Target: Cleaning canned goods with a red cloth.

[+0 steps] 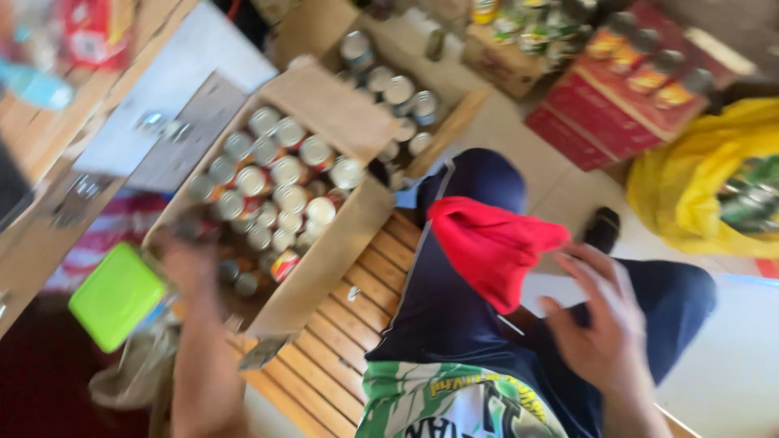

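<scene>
two hands apart: our left hand (185,264) reaches into the cardboard box (324,259) of tins (280,174), its grip too blurred to tell; our right hand (604,312) hovers open-fingered over our knee.

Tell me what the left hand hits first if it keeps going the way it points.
Most likely the tins packed in the open cardboard box: the left hand already reaches over its near corner, pointing inward. Motion blur hides its grip and exact depth.

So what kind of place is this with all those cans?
Probably a small shop's storeroom or stock corner. A cardboard box packed with cans sits on a wooden slatted bench, more red cartons stand on the floor, and the left hand reaches into the box.
</scene>
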